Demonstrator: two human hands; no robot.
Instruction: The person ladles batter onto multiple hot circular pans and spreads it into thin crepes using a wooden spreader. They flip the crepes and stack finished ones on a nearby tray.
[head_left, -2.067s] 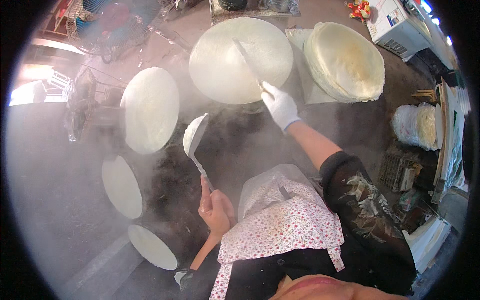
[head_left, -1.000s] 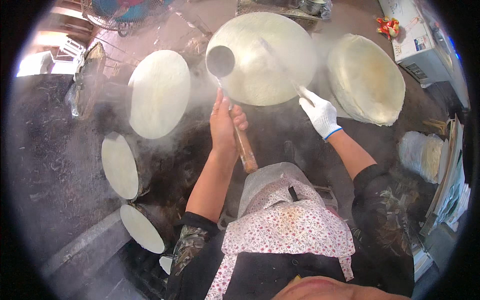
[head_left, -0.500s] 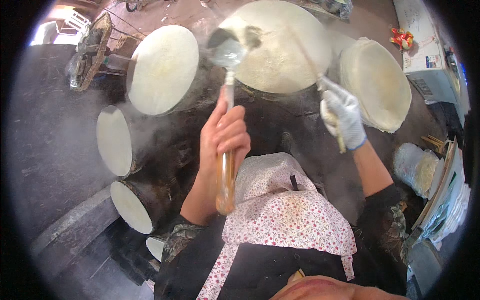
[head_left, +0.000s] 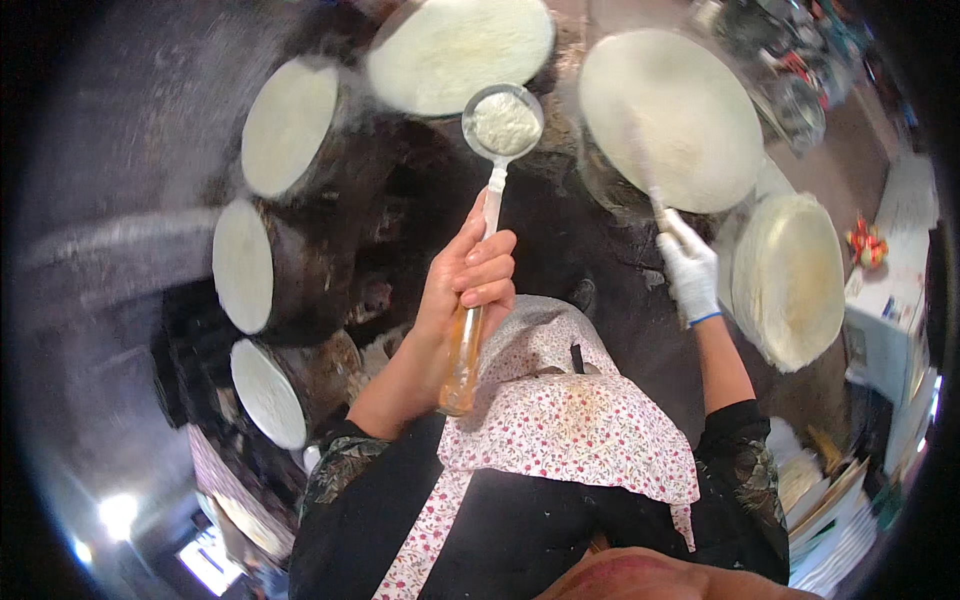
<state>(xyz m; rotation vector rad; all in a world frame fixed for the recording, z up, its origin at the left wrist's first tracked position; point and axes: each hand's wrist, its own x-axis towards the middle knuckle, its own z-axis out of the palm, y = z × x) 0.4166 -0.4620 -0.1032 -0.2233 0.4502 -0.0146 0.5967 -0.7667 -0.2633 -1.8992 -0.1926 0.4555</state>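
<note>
Dark, soot-black cooking ground fills the view, steam hazing its upper part, and we count five round steaming drums ringed about us, each topped with a pale, taut disc. Three sit at our left in a column: the lowest (head_left: 268, 392), the middle one (head_left: 243, 264) and the upper one (head_left: 290, 127). A fourth (head_left: 460, 50) lies at top centre, and the fifth, the widest (head_left: 672, 118), sits top right.

We have one ladle (head_left: 503, 122), its metal bowl heaped with white batter, hanging between the fourth and fifth drums and just short of the fourth drum's rim. Our left hand (head_left: 470, 283) is wrapped tight round its shaft, fingers curled over, with the amber wooden end of the handle poking out below the fist, near the apron.

Our right hand (head_left: 688, 270), in a white glove, is closed round one thin stick (head_left: 642, 170) whose far end lies across the widest drum's pale sheet. The stick is blurred, so we cannot tell its tip.

Just right of the gloved hand, one stack of finished round sheets (head_left: 790, 280) rests, yellowish at the edges. One floral apron (head_left: 570, 420), white with small red flowers, covers our front below both hands. Farther right, a white tabletop (head_left: 885, 310) carries one small red and orange bundle (head_left: 866, 244).
</note>
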